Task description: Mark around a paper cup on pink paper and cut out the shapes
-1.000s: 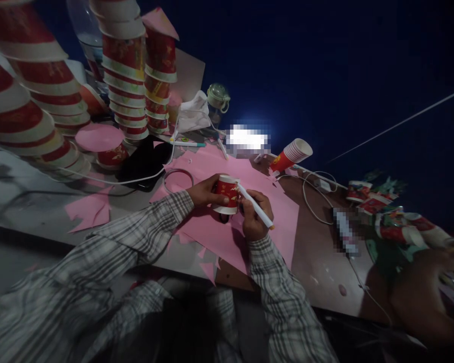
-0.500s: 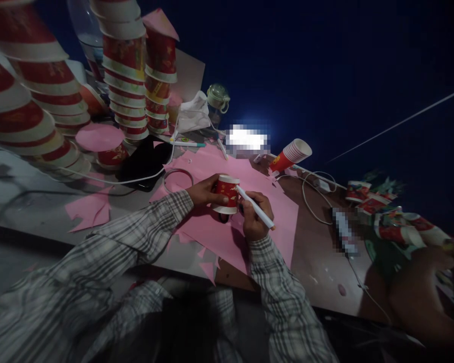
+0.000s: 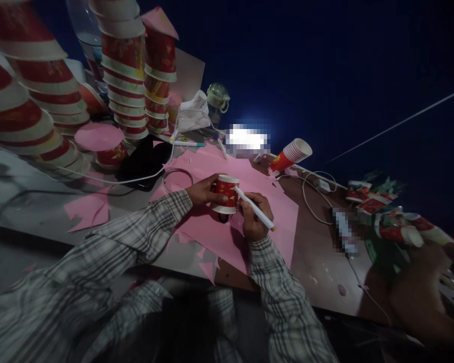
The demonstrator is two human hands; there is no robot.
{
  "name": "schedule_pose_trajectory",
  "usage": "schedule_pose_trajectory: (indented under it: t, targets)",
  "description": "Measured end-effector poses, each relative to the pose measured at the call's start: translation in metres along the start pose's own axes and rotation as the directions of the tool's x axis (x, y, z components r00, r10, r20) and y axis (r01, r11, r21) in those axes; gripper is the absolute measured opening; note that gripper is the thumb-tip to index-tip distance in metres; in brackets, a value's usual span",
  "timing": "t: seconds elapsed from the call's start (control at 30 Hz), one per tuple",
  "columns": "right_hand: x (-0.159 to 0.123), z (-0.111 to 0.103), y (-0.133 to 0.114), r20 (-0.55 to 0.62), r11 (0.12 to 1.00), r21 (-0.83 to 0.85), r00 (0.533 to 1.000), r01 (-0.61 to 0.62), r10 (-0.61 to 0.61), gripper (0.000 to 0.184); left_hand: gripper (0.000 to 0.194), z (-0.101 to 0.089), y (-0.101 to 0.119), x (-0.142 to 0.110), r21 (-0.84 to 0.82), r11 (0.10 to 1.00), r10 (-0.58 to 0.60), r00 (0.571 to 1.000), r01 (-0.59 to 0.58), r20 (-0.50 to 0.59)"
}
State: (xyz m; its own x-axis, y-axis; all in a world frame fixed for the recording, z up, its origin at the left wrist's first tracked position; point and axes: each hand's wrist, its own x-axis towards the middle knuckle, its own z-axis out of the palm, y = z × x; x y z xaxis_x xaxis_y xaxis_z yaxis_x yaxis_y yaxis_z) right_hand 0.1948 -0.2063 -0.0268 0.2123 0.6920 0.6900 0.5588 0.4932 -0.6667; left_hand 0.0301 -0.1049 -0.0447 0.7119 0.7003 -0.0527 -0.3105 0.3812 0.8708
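Observation:
My left hand (image 3: 205,191) is wrapped round a red paper cup (image 3: 227,194) with white bands at its top and bottom and gold marks on its side. A white marker pen (image 3: 255,209) is gripped in my right hand (image 3: 258,217), its tip at the right side of the cup and its orange end toward me. Whether the tip touches the cup I cannot tell for sure. Beneath both hands lies pink paper (image 3: 276,217). Just behind my left hand a ring-shaped loop (image 3: 177,180) rests on the paper.
Tall stacks of red paper cups (image 3: 124,75) rise on the left, near a black phone-like slab (image 3: 146,161). Nested cups (image 3: 291,153) lean at the back right. A white cable (image 3: 310,201) curls on the table. At far right is another person's arm (image 3: 423,292).
The pen tip has shifted very slightly left along the cup. My hands otherwise keep their places. The other person's arm at the far right has moved a little.

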Motion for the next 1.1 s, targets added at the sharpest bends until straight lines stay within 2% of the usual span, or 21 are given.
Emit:
schedule_pose_trajectory:
  t: [0.4, 0.63, 0.77, 1.1]
  targets:
    - [-0.003, 0.000, 0.005, 0.001, 0.998, 0.058, 1.000, -0.012, 0.012, 0.015, 0.085, -0.002, 0.000, 0.003, 0.010, 1.000, -0.006, 0.999, 0.007, -0.038]
    - [-0.005, 0.001, 0.011, -0.053, 0.990, 0.105, 0.994, -0.094, 0.100, 0.020, 0.083, -0.003, -0.001, 0.002, -0.016, 1.000, 0.005, 1.000, -0.005, -0.027]
    - [-0.003, 0.002, 0.008, -0.051, 0.992, 0.100, 0.996, -0.072, 0.078, 0.019, 0.076, -0.002, -0.001, 0.002, 0.002, 1.000, 0.012, 1.000, -0.012, 0.005]
    - [0.000, 0.002, 0.003, -0.038, 0.997, 0.057, 0.998, -0.047, 0.049, 0.019, 0.070, 0.002, 0.002, -0.002, 0.018, 1.000, 0.008, 1.000, -0.008, 0.006]
